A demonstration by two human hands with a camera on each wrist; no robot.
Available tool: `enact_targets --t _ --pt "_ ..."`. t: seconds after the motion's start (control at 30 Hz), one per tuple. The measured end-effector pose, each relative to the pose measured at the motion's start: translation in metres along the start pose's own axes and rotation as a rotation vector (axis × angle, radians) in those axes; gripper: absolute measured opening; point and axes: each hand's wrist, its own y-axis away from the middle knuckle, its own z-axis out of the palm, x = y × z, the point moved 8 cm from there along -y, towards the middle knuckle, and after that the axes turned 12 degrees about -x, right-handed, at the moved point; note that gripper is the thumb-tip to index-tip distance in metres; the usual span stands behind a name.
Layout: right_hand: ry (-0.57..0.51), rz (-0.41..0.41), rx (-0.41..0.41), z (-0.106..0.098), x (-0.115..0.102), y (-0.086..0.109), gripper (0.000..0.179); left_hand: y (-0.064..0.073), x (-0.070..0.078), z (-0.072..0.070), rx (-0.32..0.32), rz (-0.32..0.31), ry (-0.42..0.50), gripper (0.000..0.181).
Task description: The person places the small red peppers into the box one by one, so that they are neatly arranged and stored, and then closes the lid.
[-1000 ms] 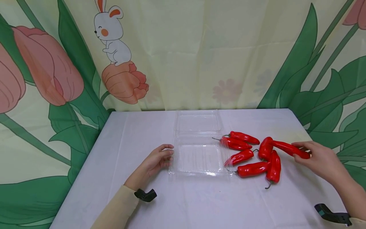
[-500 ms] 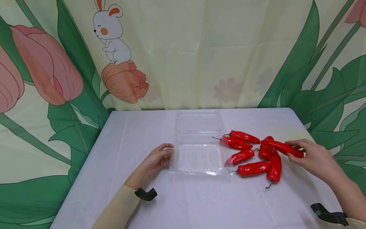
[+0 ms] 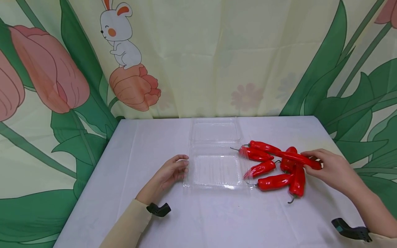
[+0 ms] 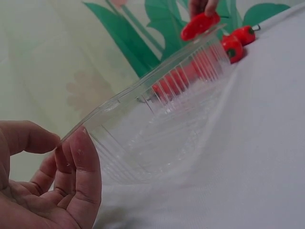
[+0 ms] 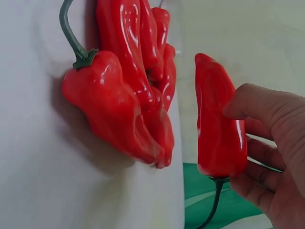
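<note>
Pepper (image 5: 220,124) in right hand's (image 3: 332,168) pinch, seemingly just above other peppers (image 3: 274,182); container (image 3: 215,170) in left hand's (image 3: 169,172).

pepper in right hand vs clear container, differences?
The held pepper is opaque red; the clear container is see-through. The held pepper is slim and tapered; the clear container is wide and boxy, lid open. The held pepper is off the table, in the right hand; the clear container rests on the table, rim pinched by the left hand. Both are shiny.
</note>
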Motion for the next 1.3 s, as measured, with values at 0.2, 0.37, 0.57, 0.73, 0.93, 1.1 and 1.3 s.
enact_targets --t 0.2,0.37,0.57,0.73,0.93,1.1,1.3 --pt "-0.019 -0.002 -0.007 0.001 -0.007 -0.002 0.060 0.000 0.000 0.000 -0.005 0.002 0.013 0.037" --pt "-0.030 -0.002 -0.025 0.003 -0.014 -0.005 0.061 -0.001 -0.001 0.000 -0.010 0.009 0.027 0.034" --pt "-0.041 -0.006 -0.055 0.005 -0.021 -0.007 0.065 0.000 0.001 0.002 -0.015 0.014 0.025 0.035" --pt "-0.043 -0.015 -0.061 0.005 -0.030 -0.009 0.063 -0.002 0.000 0.002 -0.012 0.014 0.027 0.034" --pt "-0.040 -0.026 -0.080 0.007 -0.040 -0.011 0.062 -0.004 -0.002 0.000 -0.009 0.010 0.036 0.033" --pt "-0.049 -0.032 -0.093 0.009 -0.048 -0.013 0.062 -0.005 -0.002 0.000 -0.004 0.006 0.037 0.035" --pt "-0.054 -0.052 -0.093 0.010 -0.058 -0.014 0.062 -0.004 -0.002 0.000 -0.003 0.011 0.047 0.031"
